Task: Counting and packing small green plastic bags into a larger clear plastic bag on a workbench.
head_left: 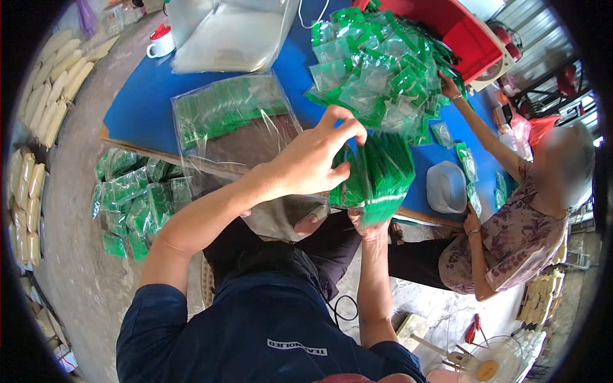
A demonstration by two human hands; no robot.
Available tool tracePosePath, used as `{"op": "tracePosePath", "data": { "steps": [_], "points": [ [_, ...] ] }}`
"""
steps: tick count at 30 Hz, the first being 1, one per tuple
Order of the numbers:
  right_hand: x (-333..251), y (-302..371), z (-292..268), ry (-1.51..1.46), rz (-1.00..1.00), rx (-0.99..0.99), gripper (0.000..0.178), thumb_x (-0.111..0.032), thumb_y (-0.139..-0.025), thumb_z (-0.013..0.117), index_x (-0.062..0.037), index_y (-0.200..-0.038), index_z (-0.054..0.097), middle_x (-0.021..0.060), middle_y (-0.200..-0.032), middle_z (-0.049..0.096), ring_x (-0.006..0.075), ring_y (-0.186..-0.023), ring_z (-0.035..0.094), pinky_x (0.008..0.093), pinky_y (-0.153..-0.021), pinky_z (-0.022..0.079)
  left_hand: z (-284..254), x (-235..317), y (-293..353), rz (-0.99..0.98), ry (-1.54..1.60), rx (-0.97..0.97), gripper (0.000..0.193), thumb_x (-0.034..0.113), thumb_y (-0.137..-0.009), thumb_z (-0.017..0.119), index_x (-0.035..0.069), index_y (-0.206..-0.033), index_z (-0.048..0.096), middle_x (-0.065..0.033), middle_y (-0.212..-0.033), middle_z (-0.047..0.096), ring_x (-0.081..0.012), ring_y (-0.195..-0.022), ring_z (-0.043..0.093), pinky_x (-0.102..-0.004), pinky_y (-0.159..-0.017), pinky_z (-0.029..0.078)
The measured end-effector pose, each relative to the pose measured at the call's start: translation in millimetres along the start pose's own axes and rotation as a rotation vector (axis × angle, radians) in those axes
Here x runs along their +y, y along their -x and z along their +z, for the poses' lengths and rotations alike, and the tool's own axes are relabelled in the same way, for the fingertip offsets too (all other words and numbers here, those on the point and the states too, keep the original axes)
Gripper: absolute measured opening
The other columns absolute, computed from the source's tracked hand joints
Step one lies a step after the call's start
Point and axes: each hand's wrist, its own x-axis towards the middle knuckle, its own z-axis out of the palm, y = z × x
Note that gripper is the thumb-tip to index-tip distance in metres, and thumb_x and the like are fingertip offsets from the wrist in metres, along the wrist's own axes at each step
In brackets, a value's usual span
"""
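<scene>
My right hand [372,226] grips a thick, fanned stack of green-and-clear packets [386,175] from below, in front of the table edge. At the stack's left side is my left hand [319,153], its thumb and bent forefinger apart and their tips close to the packet edges. Under my left forearm a large clear plastic bag [236,143] hangs from the table edge toward my lap. Rows of green packets [230,105] fill its far end. Beyond the stack, a big loose heap of similar packets [383,70] covers part of the blue table [147,108].
A co-worker [511,223] sits at the right, one hand [450,84] at the heap. Near them stands a whitish plastic tub [446,187]. A red bin [447,32], clear plastic sheets [227,38] and a red-lidded mug [161,41] occupy the far side. Packed green bundles [137,204] lie lower left.
</scene>
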Motion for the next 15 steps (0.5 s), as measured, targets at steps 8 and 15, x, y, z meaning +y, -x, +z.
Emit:
{"op": "tracePosePath", "data": {
  "steps": [8, 15],
  "points": [
    [0.2, 11.8, -29.5, -0.208, 0.079, 0.092, 0.055, -0.047, -0.097, 0.048, -0.0103, -0.137, 0.05, 0.0135, -0.135, 0.057, 0.0342, -0.11, 0.063, 0.0513, -0.069, 0.062, -2.9, 14.9, 2.9, 0.149, -0.213, -0.13, 0.05, -0.007, -0.077, 0.067, 0.014, -0.12, 0.051, -0.0163, -0.13, 0.041, -0.0342, -0.079, 0.066, -0.0433, -0.068, 0.056],
    [1.4, 6.6, -13.7, -0.122, 0.066, 0.239, 0.053, -0.048, -0.096, 0.05, -0.0095, -0.131, 0.056, 0.0138, -0.122, 0.065, 0.0347, -0.097, 0.069, 0.0511, -0.068, 0.063, -9.9, 15.2, 3.0, 0.031, -0.164, -0.173, 0.035, 0.002, -0.083, 0.061, 0.009, -0.116, 0.056, -0.0203, -0.133, 0.042, -0.0366, -0.078, 0.066, -0.0468, -0.073, 0.054]
  ]
}}
